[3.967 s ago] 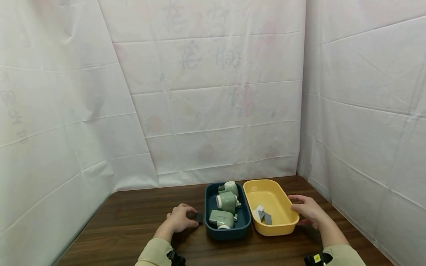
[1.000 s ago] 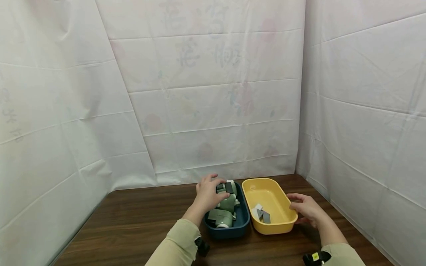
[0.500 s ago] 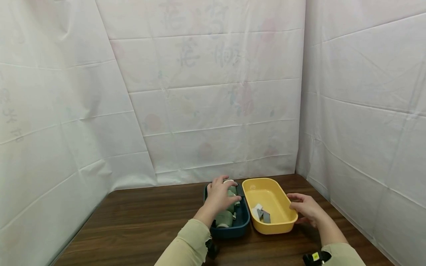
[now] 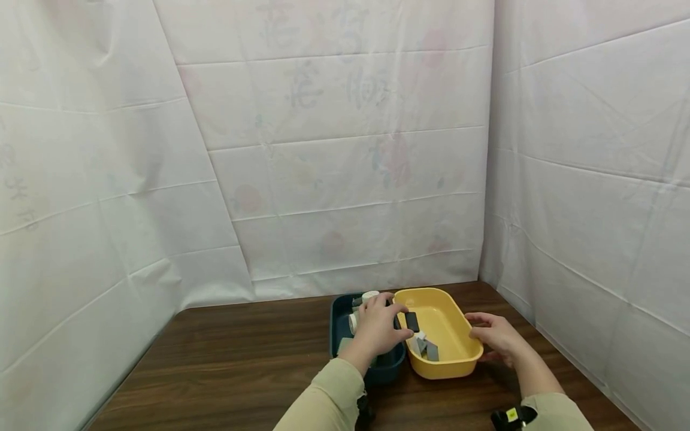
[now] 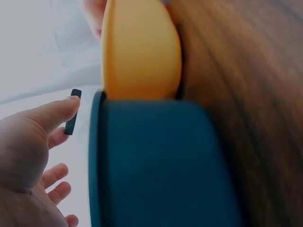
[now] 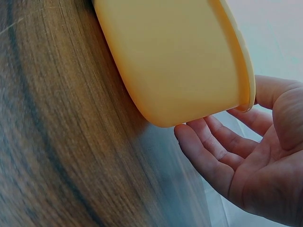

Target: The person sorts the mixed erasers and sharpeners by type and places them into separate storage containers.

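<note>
My left hand (image 4: 377, 328) pinches a flat dark rectangular block (image 4: 412, 321) between thumb and fingertips. In the left wrist view the block (image 5: 73, 113) shows edge-on at the thumb tip, above the rim level of the blue tray (image 5: 156, 156). From the head, it overlaps the left side of the yellow tray (image 4: 453, 323). Inside that tray lie grey pieces (image 4: 432, 351) and a white piece (image 4: 414, 345). My right hand (image 4: 498, 338) holds the yellow tray's right side, thumb at the rim and fingertips against the outer wall (image 6: 175, 71).
The blue tray stands directly left of the yellow one, partly hidden by my left hand. Green objects with white ends (image 4: 370, 296) lie in it. Dark wooden tabletop (image 4: 232, 359) spreads left of the trays. White sheets (image 4: 345, 179) hang behind and at both sides.
My left hand was at a dark block on the table left of the blue tray; it has carried the block rightward across that tray to the yellow one. My right hand stays put.
</note>
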{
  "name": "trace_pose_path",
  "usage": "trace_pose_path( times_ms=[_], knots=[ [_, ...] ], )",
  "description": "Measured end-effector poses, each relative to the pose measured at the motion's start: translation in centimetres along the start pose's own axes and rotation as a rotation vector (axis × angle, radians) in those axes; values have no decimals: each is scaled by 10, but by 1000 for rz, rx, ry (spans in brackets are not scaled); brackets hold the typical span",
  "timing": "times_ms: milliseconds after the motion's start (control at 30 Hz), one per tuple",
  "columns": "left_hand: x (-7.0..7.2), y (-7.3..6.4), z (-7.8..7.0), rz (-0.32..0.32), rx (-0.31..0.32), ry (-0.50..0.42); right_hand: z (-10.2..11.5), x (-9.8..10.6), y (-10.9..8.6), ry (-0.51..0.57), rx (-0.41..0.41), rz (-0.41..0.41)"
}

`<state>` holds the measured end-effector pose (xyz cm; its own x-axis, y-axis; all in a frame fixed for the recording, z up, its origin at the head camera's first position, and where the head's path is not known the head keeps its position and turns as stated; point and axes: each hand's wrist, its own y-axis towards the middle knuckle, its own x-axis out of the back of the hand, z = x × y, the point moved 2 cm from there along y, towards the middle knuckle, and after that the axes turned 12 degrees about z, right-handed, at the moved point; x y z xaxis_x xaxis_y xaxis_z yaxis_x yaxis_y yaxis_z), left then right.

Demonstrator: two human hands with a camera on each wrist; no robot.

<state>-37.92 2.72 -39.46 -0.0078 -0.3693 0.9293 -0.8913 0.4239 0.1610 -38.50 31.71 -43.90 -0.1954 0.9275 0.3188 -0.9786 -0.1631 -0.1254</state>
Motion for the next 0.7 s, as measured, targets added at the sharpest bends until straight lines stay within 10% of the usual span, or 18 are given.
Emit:
trace_pose_path(
  times_ms=[700],
  knots=[
    [-21,3,-26,23,-11,71,-1,0,-1,10,4,4]
  ],
)
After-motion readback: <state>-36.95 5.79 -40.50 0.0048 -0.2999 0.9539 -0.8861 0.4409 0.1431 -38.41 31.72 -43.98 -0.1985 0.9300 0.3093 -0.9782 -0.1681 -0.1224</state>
